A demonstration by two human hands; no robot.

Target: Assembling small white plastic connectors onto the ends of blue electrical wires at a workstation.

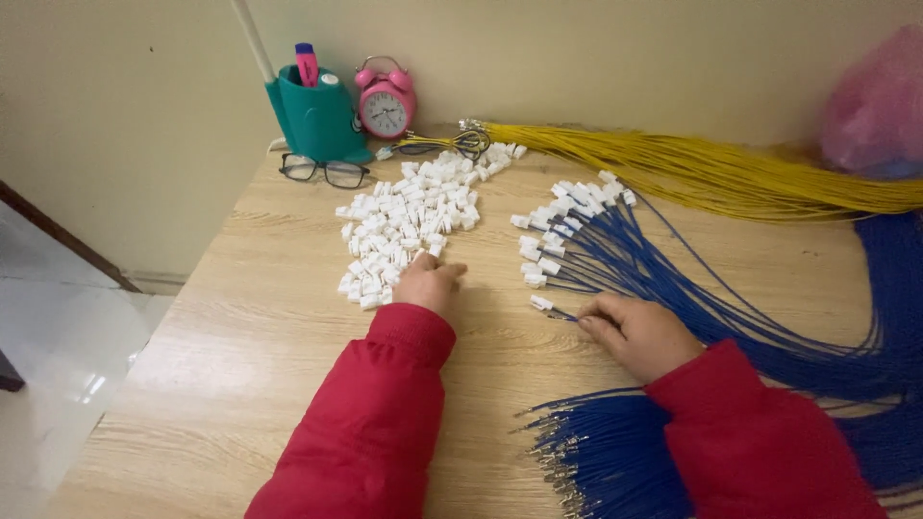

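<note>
The table (250,336) is pale wood, and everything sits on it. Along its far right edge lies a yellow wire bundle (731,173), and nearer, blue wires (673,259) fan across the right side, some already capped with white plugs. At the table's far middle is a heap of white plugs (409,216), with a green pen pot (317,115), a pink clock (386,101) and glasses (324,170) behind it.

The left hand (428,284) rests curled at the heap's near edge, fingertips down on a plug; whether one is gripped I cannot tell. The right hand (639,332), right of it, pinches one blue wire just behind its capped end (542,304).

The wire looks thin, limp and light, best held close to the tip. The plugs seem small, hard and easily scattered.
</note>
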